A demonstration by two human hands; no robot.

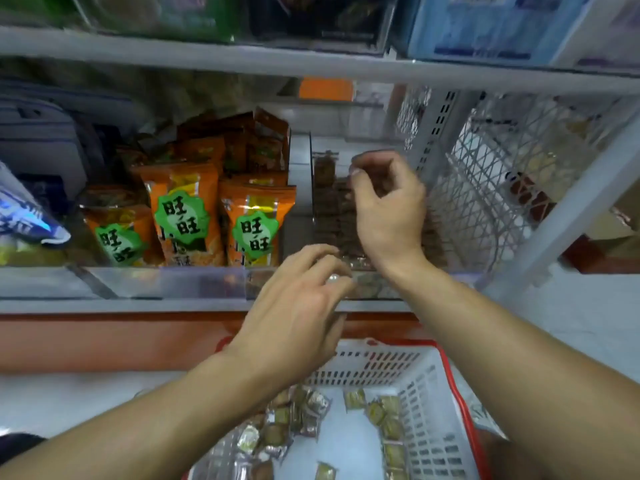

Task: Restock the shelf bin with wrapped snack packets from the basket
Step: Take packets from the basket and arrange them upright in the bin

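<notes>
A: Both hands up at the shelf bin point(367, 292) — the clear one, right of the orange snack bags point(254, 226). Right hand point(388, 209) is over the middle of the bin, fingers curled; looks like a pinch near the fingertips, but I can't tell what, if anything, is in that grip.

B: And the left hand point(298, 313)?

A: At the bin's front lip, fingers bent, something small and shiny by the fingertips — prob. a wrapped packet, too blurred to say it's held.

B: How far along, you reckon?

A: Mid-job, I'd say. Bin already has a fair stack of brown packets point(332, 209) front to back, not to the brim. Basket point(446, 410) below — white w/ red rim — has plenty of wrapped snack packets point(298, 420) lying loose on its bottom, some greenish ones point(384, 414) to the right. So lots left to move.

B: The setting?

A: Shop shelving, grey metal. The shelf point(138, 304) has a clear front rail, a red band beneath it, pale floor point(571, 323) under that. Another shelf point(207, 58) above w/ boxed goods, blurred. Wire mesh panel point(485, 188) to the right of the bin.

B: Risk?

A: Small slick packets — easy to drop.
</notes>
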